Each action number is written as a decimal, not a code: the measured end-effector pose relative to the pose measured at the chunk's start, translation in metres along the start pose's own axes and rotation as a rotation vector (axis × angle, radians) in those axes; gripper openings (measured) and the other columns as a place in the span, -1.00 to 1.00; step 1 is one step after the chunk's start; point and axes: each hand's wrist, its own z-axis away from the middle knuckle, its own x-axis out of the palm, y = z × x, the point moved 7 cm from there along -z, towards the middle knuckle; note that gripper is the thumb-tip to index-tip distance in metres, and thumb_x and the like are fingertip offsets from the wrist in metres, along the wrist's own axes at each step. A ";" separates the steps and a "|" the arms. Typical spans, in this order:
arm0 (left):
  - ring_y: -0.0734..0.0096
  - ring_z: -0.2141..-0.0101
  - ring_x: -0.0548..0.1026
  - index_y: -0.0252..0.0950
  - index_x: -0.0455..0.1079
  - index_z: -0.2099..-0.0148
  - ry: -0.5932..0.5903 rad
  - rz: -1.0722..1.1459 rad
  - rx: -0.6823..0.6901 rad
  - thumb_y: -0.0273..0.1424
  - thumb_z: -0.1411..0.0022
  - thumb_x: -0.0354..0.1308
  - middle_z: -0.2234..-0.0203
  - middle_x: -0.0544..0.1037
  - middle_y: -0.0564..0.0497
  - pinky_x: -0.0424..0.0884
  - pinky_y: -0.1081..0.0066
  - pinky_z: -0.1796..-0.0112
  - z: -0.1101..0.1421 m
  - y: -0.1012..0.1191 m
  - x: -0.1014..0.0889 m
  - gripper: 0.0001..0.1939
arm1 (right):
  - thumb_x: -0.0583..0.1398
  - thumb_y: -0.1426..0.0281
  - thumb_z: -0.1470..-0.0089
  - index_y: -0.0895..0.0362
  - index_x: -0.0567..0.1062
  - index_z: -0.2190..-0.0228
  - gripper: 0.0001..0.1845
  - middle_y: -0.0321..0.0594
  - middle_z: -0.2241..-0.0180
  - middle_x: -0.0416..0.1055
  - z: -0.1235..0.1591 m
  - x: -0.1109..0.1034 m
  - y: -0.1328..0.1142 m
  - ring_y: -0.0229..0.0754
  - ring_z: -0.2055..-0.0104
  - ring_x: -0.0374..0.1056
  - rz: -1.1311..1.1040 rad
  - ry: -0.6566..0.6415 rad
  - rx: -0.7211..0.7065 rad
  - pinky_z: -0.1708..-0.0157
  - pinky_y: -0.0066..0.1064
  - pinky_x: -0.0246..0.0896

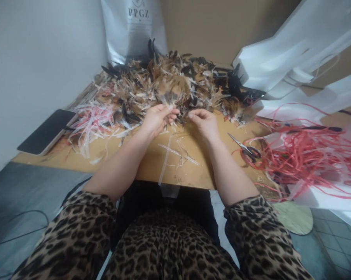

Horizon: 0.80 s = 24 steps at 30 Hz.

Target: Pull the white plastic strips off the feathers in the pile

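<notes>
My left hand (160,119) pinches a small bunch of brown feathers (172,91) by its pale lower end, with the tips fanning upward. Just to its right, my right hand (205,121) has thumb and forefinger pressed together near the feathers; whatever it may hold is too small to make out. A large heap of brown, black and white feathers (140,83) spreads over the table behind both hands. Between my forearms, thin pale strips (179,153) lie crossed on the tabletop (189,177).
Scissors (247,148) lie right of my right hand, beside a tangle of red strands (312,155). White and pink strips (92,122) and a dark-screened phone (47,131) are at left. Behind stand a silver bag (136,35) and white foam-like pieces (277,54).
</notes>
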 end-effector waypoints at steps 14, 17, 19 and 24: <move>0.68 0.58 0.49 -0.42 0.46 0.28 0.020 0.031 -0.014 -0.43 -0.17 0.27 0.46 0.62 -0.03 0.36 0.68 0.53 -0.001 -0.004 -0.003 -0.87 | 0.27 0.31 0.05 0.09 0.58 0.41 -0.86 -0.10 0.27 0.44 -0.003 0.011 -0.005 0.03 0.12 0.28 0.894 -0.002 -0.252 0.03 -0.07 0.12; 0.68 0.57 0.50 -0.42 0.46 0.28 0.043 0.029 -0.032 -0.42 -0.15 0.29 0.46 0.62 -0.04 0.36 0.68 0.52 -0.001 -0.005 -0.004 -0.85 | 0.24 0.34 0.05 0.11 0.55 0.50 -0.89 -0.17 0.35 0.43 -0.006 0.003 -0.006 -0.07 0.19 0.29 0.727 -0.003 -0.228 0.05 -0.14 0.15; 0.68 0.55 0.51 -0.42 0.46 0.28 0.047 0.036 -0.038 -0.42 -0.14 0.30 0.44 0.62 -0.04 0.37 0.68 0.50 -0.001 -0.006 -0.004 -0.85 | 0.25 0.33 0.08 0.12 0.52 0.53 -0.89 -0.23 0.41 0.41 -0.006 -0.007 -0.013 -0.15 0.26 0.30 0.494 -0.001 -0.223 0.12 -0.24 0.20; 0.63 0.46 0.56 -0.42 0.48 0.27 -0.015 0.070 -0.054 -0.47 -0.14 0.28 0.31 0.64 -0.09 0.43 0.65 0.42 -0.001 -0.009 0.000 -0.89 | 0.34 0.23 0.19 0.10 0.42 0.56 -0.75 -0.27 0.44 0.42 0.000 -0.018 -0.029 -0.26 0.40 0.29 -0.041 -0.156 -0.043 0.31 -0.34 0.23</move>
